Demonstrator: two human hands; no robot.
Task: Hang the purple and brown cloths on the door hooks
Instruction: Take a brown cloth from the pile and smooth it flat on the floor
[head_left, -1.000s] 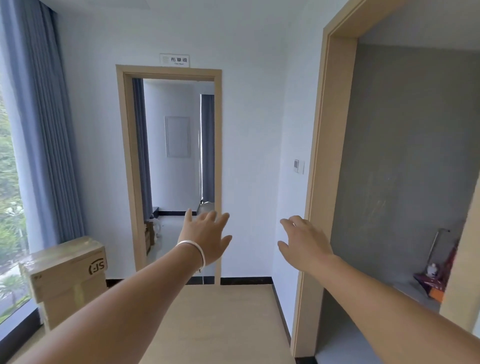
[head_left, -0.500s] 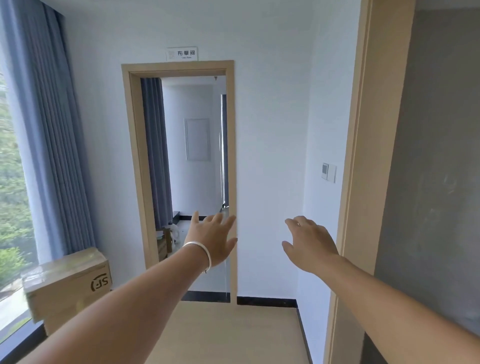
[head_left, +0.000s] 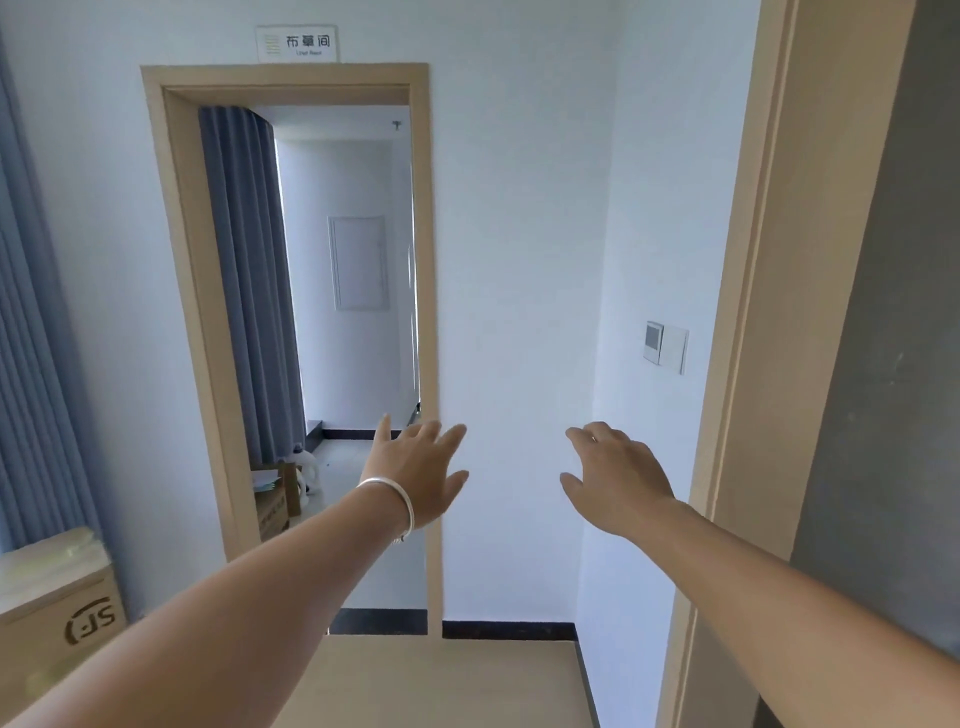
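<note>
Both arms reach forward at chest height in a small hallway. My left hand (head_left: 421, 473), with a silver bangle on the wrist, is open with fingers spread and holds nothing. My right hand (head_left: 613, 478) is also open and empty, palm down. No purple cloth, brown cloth or door hooks are in view. An open doorway (head_left: 291, 83) with a tan wooden frame lies straight ahead, with a sign (head_left: 297, 44) above it.
A cardboard box (head_left: 57, 603) stands at the lower left below blue curtains (head_left: 31, 338). Another tan door frame (head_left: 753, 364) and a grey wall fill the right side. A wall switch (head_left: 666, 345) sits beside it. Boxes and a jug (head_left: 306, 467) lie inside the far room.
The view has moved forward and turned left. The far doorway looks larger, and the grey room on the right has slid out of view. Both hands stay open and raised.
</note>
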